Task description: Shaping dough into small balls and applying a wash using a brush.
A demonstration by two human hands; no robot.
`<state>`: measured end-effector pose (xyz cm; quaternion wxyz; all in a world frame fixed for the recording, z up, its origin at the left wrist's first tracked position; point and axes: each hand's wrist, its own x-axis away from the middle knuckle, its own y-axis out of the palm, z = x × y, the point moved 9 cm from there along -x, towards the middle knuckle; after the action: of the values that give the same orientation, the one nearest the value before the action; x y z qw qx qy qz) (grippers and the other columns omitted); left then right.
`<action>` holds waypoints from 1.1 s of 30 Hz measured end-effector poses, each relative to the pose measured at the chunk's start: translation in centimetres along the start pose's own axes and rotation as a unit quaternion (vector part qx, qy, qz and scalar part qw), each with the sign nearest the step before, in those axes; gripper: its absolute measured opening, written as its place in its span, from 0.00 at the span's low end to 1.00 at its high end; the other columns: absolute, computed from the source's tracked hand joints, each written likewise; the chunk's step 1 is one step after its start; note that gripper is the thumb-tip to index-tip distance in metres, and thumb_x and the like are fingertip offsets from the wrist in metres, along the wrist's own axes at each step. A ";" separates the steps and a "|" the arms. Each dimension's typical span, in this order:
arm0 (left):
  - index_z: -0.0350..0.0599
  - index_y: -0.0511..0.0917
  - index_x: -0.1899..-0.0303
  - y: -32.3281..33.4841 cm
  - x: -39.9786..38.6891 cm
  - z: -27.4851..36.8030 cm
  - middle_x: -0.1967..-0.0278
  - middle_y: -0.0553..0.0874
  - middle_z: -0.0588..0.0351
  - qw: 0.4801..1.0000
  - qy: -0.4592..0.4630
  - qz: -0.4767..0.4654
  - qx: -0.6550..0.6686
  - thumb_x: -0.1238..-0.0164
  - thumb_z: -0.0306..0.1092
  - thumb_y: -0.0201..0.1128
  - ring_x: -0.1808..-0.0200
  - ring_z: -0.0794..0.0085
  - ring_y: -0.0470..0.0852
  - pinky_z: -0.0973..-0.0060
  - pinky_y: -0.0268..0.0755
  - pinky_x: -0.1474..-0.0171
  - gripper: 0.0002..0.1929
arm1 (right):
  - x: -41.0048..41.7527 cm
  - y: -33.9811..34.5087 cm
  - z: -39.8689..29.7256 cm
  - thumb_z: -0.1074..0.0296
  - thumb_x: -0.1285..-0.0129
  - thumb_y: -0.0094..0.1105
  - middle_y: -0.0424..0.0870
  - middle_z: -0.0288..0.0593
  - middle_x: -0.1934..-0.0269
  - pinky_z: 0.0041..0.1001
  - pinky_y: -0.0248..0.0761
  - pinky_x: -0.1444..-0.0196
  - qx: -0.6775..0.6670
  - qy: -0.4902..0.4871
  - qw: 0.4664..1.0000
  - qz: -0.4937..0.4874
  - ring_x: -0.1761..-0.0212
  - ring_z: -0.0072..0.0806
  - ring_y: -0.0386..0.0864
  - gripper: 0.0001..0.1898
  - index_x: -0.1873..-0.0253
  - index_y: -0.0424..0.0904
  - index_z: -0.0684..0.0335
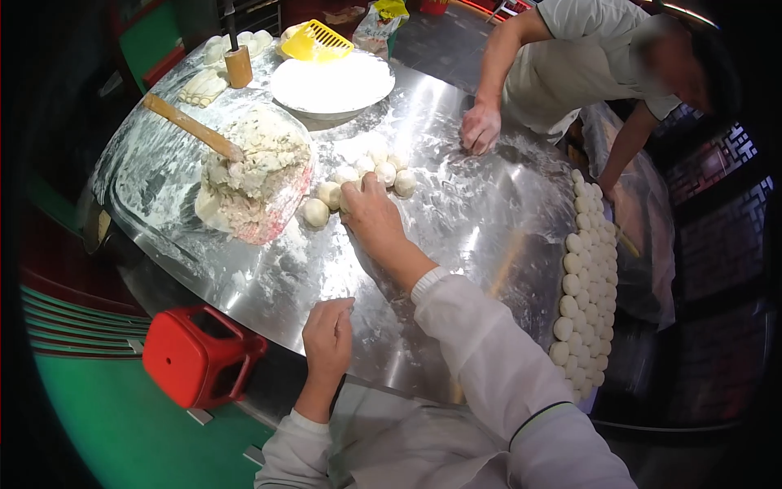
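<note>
My right hand (374, 221) reaches over a cluster of floured dough balls (385, 173) at the middle of the stainless steel table (446, 244). Its fingers curl down among them and touch the group; what lies under the palm is hidden. The nearest ball on the left (316, 213) sits beside the thumb side. My left hand (328, 333) hovers by the table's near edge, fingers loosely bent and no object visible in it. Left of the cluster stands a bowl of minced filling (259, 177), with a wooden stick (192, 127) leaning out of it.
A wide bowl of flour (333, 82) carries a yellow slotted scoop (316, 41). A wooden-headed tool (238, 66) and dough strips (203, 87) lie behind. Rows of dough pieces (586, 275) line the right edge. A co-worker's hand (481, 128) rests opposite. A red stool (183, 360) stands left.
</note>
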<state>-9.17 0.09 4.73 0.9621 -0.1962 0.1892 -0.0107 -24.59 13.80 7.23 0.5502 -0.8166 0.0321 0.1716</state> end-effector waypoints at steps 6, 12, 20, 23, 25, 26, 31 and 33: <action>0.36 0.84 0.53 -0.7 -0.2 -0.3 0.60 0.87 0.45 1.000 -0.008 0.007 0.016 0.30 0.20 0.59 0.60 0.54 0.85 0.65 0.77 0.57 0.09 | 5.7 -4.4 4.1 0.68 0.37 0.71 0.78 0.56 0.52 0.43 0.75 0.48 -0.260 0.123 0.957 -0.028 0.53 0.55 0.80 0.22 0.43 0.70 0.62; 0.36 0.85 0.54 -0.1 -0.5 0.1 0.61 0.87 0.47 1.000 0.007 0.003 0.018 0.30 0.20 0.59 0.61 0.56 0.84 0.66 0.76 0.57 0.09 | 19.8 -13.0 11.6 0.52 0.38 0.74 0.77 0.52 0.50 0.43 0.80 0.58 0.032 0.112 0.992 -0.037 0.56 0.49 0.84 0.26 0.46 0.75 0.64; 0.35 0.84 0.54 0.3 -0.2 -0.1 0.61 0.87 0.48 1.000 -0.020 -0.007 -0.003 0.27 0.23 0.58 0.60 0.61 0.86 0.68 0.77 0.53 0.08 | 24.1 -10.7 13.5 0.48 0.37 0.71 0.77 0.48 0.51 0.40 0.81 0.57 0.049 0.120 0.988 -0.081 0.55 0.46 0.83 0.25 0.45 0.76 0.61; 0.34 0.84 0.55 0.5 -0.1 -0.2 0.61 0.87 0.48 1.000 -0.016 -0.012 -0.017 0.26 0.24 0.58 0.60 0.61 0.86 0.68 0.77 0.53 0.08 | 24.0 -10.2 13.5 0.55 0.37 0.72 0.76 0.48 0.51 0.40 0.81 0.58 0.044 0.126 0.987 -0.091 0.55 0.46 0.82 0.23 0.46 0.75 0.62; 0.34 0.84 0.55 0.6 -0.1 -0.2 0.61 0.87 0.48 1.000 -0.013 -0.010 -0.018 0.26 0.24 0.58 0.59 0.61 0.86 0.69 0.76 0.52 0.08 | 23.7 -11.3 11.8 0.56 0.37 0.72 0.76 0.48 0.51 0.39 0.81 0.59 0.043 0.105 0.990 -0.083 0.56 0.46 0.82 0.23 0.46 0.74 0.63; 0.34 0.84 0.55 0.7 0.0 -0.1 0.61 0.87 0.48 1.000 -0.012 -0.012 -0.018 0.26 0.24 0.58 0.59 0.61 0.86 0.69 0.76 0.52 0.08 | 23.8 -11.8 11.1 0.57 0.37 0.72 0.76 0.49 0.51 0.39 0.81 0.59 0.047 0.086 0.992 -0.076 0.56 0.47 0.82 0.23 0.46 0.74 0.64; 0.32 0.84 0.54 1.0 -0.2 -0.1 0.59 0.87 0.48 0.999 -0.016 -0.029 -0.033 0.25 0.23 0.55 0.57 0.65 0.85 0.72 0.75 0.49 0.09 | 26.0 -10.5 12.3 0.56 0.38 0.72 0.76 0.49 0.50 0.41 0.80 0.54 0.021 0.155 0.981 -0.117 0.50 0.47 0.80 0.26 0.44 0.73 0.66; 0.32 0.84 0.54 1.0 -0.2 -0.1 0.59 0.87 0.48 0.999 -0.011 -0.034 -0.036 0.25 0.23 0.55 0.57 0.65 0.85 0.72 0.75 0.49 0.09 | 25.8 -10.6 12.1 0.54 0.37 0.71 0.76 0.49 0.50 0.42 0.80 0.53 0.028 0.173 0.976 -0.128 0.47 0.46 0.80 0.26 0.43 0.74 0.66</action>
<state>-9.49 1.01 4.35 0.9554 -0.2373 0.1725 -0.0345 -0.82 32.53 4.43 0.5765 -0.8154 0.0269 -0.0453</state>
